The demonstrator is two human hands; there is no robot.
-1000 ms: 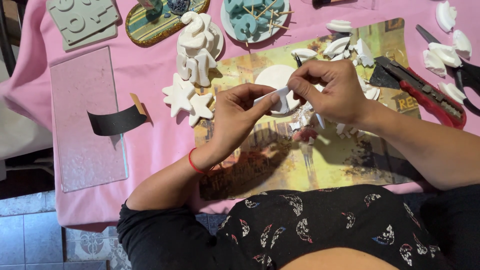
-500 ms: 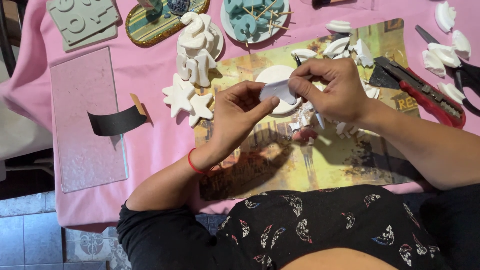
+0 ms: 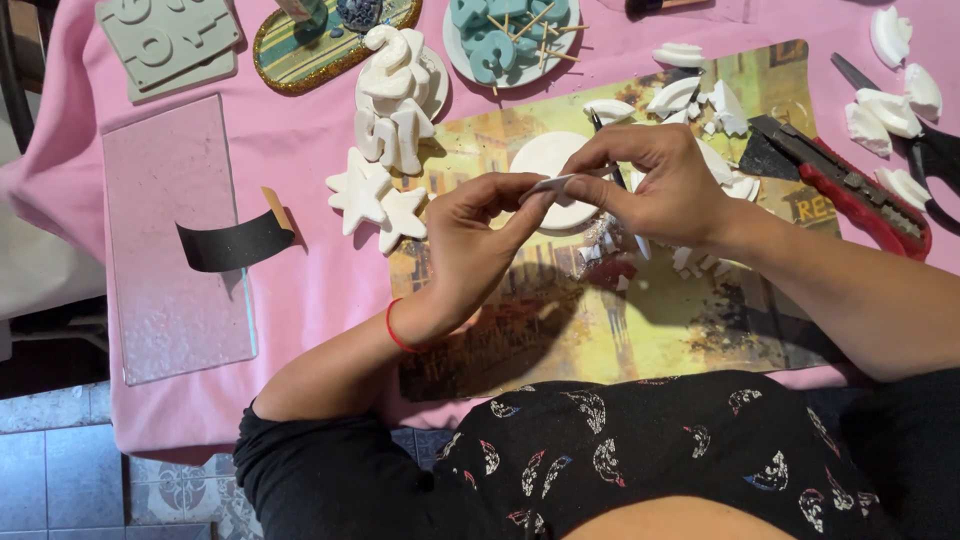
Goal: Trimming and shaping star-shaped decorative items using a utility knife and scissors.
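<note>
While I look down from the head camera, I see my left hand [image 3: 470, 245] and my right hand [image 3: 660, 185] meeting over a picture-printed mat [image 3: 620, 330], both pinched narrow on one small flat white piece [image 3: 553, 186] held between thumbs and fingertips, just above a white round disc [image 3: 545, 155] lying on the mat. For containers, I count two plates at the far edge: a white plate [image 3: 455, 55] holding teal cast shapes [image 3: 495, 45] with thin wooden sticks across them, and a second plate, mostly hidden, piled with white cast figures [image 3: 395, 90]. An oval glitter-edged tray [image 3: 300, 55] sits beside them; what stands on it is cut off by the frame. Three white stars [image 3: 375, 195] lie touching one another on the pink cloth [image 3: 300, 290], just left of the mat. Left of those I see one clear textured sheet [image 3: 170, 240] with a black strip [image 3: 235, 240] across its edge, and one grey mould [image 3: 170, 40] above it. On my right lie a red-handled cutter [image 3: 860, 195], black scissors [image 3: 935, 165] and loose white shell-like pieces [image 3: 885, 110]; white crumbs are scattered under my right hand, which hides part of them.
</note>
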